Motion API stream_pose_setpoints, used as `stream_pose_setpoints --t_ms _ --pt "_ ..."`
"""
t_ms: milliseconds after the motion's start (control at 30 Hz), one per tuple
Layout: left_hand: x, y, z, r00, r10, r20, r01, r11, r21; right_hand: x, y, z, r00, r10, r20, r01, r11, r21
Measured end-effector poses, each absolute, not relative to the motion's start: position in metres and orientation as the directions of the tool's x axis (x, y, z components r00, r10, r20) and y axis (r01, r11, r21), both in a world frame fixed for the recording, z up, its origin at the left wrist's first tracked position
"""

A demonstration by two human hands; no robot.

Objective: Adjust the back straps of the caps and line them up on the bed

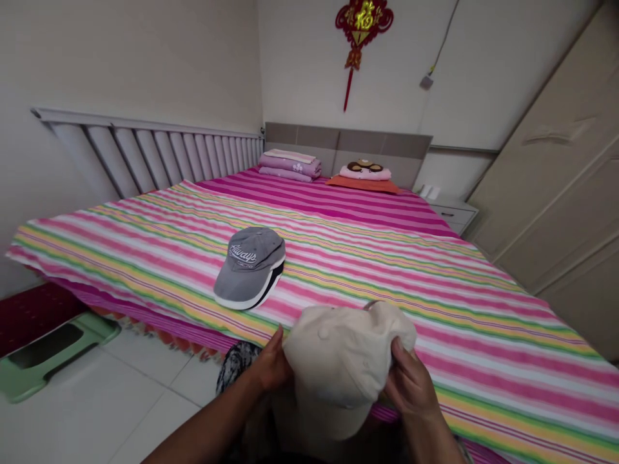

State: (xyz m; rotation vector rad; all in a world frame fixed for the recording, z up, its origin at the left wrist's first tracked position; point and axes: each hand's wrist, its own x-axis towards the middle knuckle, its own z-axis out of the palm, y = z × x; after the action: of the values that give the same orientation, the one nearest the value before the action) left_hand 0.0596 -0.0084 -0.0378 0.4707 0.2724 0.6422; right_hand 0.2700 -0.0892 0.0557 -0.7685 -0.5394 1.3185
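Head view: I've got the beige baseball cap (338, 361) at lower centre, left hand (275, 366) and right hand (412, 381) clamped on opposite sides! I'd want both pinches light and even, lest it crumple.

The head view looks forward and down, close above the bare left hand (275, 365) and bare right hand (411, 381), across a pink-striped cloth-covered bed (411, 264) toward its grey rectangular headboard (372, 145).

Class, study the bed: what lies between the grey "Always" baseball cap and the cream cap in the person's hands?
In the head view, a strip of multicoloured striped bed cover separates the grey baseball cap from the cream cap.
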Motion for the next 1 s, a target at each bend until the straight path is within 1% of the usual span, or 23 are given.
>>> stream_pose_setpoints --t_ms 167,267,367,433,533,700,767,900,1000 --pt "0.068 0.006 -0.004 0.789 0.613 0.044 -0.503 0.602 0.621 0.278 -0.102 0.049 0.187 0.977 -0.108 -0.594 0.025 -0.804" --pt "0.073 0.007 0.013 0.796 0.602 0.059 -0.478 0.565 0.672 0.286 -0.109 0.046 0.194 0.975 -0.105 -0.579 0.028 -0.815" --pt "0.076 0.005 0.026 0.765 0.641 0.062 -0.497 0.528 0.689 0.294 -0.115 0.045 0.186 0.979 -0.078 -0.552 0.038 -0.833" --pt "0.077 0.003 0.035 0.752 0.656 0.057 -0.504 0.518 0.691 0.299 -0.120 0.044 0.137 0.990 -0.043 -0.525 0.036 -0.850" --pt "0.077 -0.001 0.045 0.764 0.645 0.020 -0.470 0.534 0.703 0.302 -0.126 0.042 0.041 0.999 -0.016 -0.493 0.007 -0.870" --pt "0.077 -0.003 0.051 0.769 0.639 -0.007 -0.427 0.522 0.738 0.302 -0.134 0.039 -0.044 0.993 -0.107 -0.478 -0.115 -0.871" --pt "0.075 -0.003 0.052 0.779 0.626 -0.020 -0.387 0.506 0.771 0.301 -0.135 0.040 -0.033 0.995 -0.091 -0.481 -0.096 -0.872" --pt "0.073 -0.002 0.060 0.813 0.577 -0.074 -0.238 0.445 0.863 0.296 -0.136 0.046 -0.011 1.000 -0.003 -0.493 -0.008 -0.870" --pt "0.074 -0.003 0.069 0.808 0.579 -0.103 -0.146 0.368 0.918 0.291 -0.136 0.050 -0.051 0.999 0.004 -0.487 -0.021 -0.873"
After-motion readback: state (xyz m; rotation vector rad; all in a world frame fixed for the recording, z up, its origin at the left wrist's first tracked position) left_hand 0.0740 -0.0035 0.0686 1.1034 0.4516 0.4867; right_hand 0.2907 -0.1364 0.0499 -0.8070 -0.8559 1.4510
